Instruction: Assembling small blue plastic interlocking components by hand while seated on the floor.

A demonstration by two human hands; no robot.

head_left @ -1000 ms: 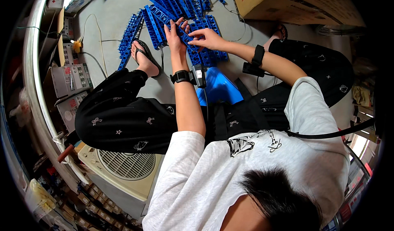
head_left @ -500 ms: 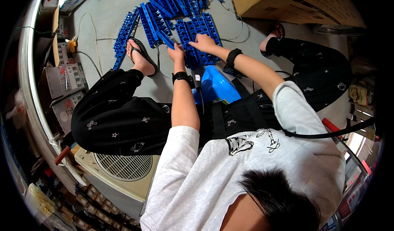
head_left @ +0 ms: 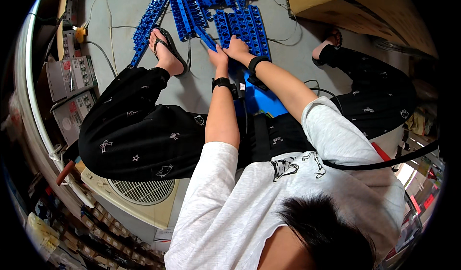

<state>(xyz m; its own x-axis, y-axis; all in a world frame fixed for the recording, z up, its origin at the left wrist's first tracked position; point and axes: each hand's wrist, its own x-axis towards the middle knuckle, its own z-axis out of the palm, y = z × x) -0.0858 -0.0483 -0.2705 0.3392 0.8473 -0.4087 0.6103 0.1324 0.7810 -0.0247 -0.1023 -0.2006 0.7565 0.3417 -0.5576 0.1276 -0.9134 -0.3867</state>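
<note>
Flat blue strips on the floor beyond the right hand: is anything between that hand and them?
Nothing visible: the right hand overlaps the near end of the blue strips, though contact can't be told. The left hand is close on its left, not between.

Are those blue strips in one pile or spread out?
Spread out: the blue strips lie across the floor in several groups, some overlapping.

The floor was smooth and grey. A large cardboard box stood between one and two o'clock; white cartons sat between nine and ten, near a pale metal rail. A cream box fan lay near eight, and bright light showed between three and four.
</note>
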